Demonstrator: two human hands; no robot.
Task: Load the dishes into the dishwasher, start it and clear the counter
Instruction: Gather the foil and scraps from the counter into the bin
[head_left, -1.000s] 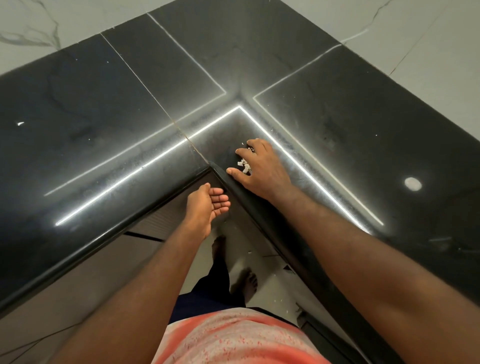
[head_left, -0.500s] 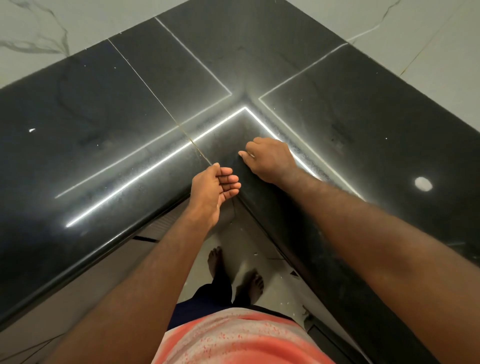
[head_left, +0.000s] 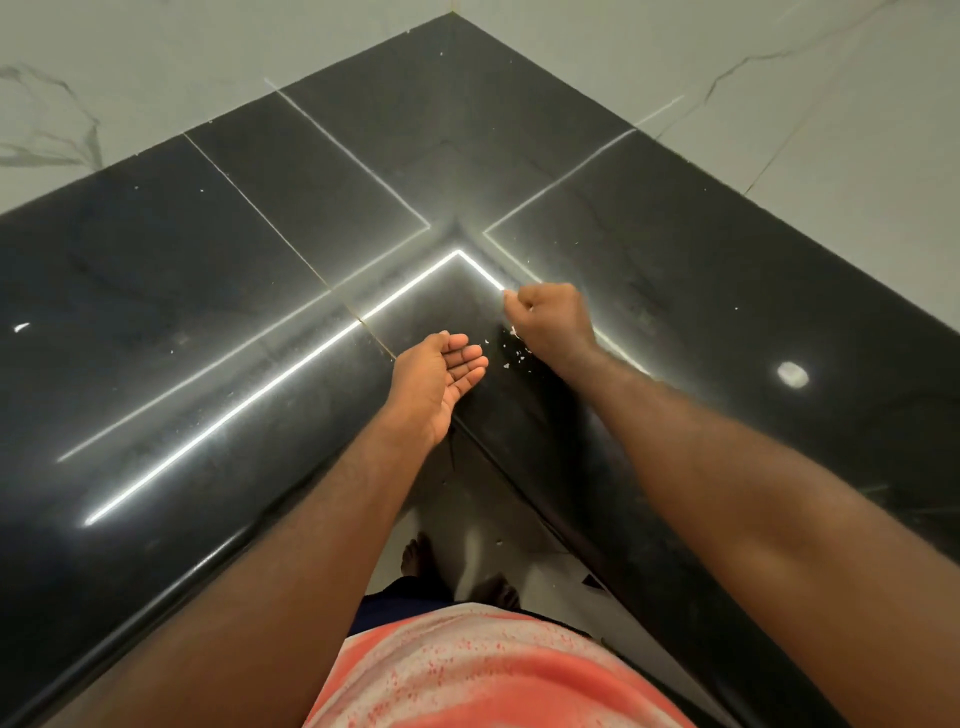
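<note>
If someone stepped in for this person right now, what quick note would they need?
Left hand: open, palm up, cupped at the counter's inner corner edge.
Right hand: closed in a fist over the black counter; whether it holds crumbs cannot be seen.
White crumbs lie between the hands; stray specks sit farther back.
No dishes or dishwasher in view.
Left: sweep the crumbs into the cupped palm.

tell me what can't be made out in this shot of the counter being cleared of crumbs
- Head view: whether the right hand holds crumbs; its curled fingers hide the inside.
- Head view: what the white crumbs on the black counter are; too small.
- Head view: the cupped left hand palm is partly turned away, so any bits in it are unclear.
- Head view: the dishwasher is out of frame.
</note>
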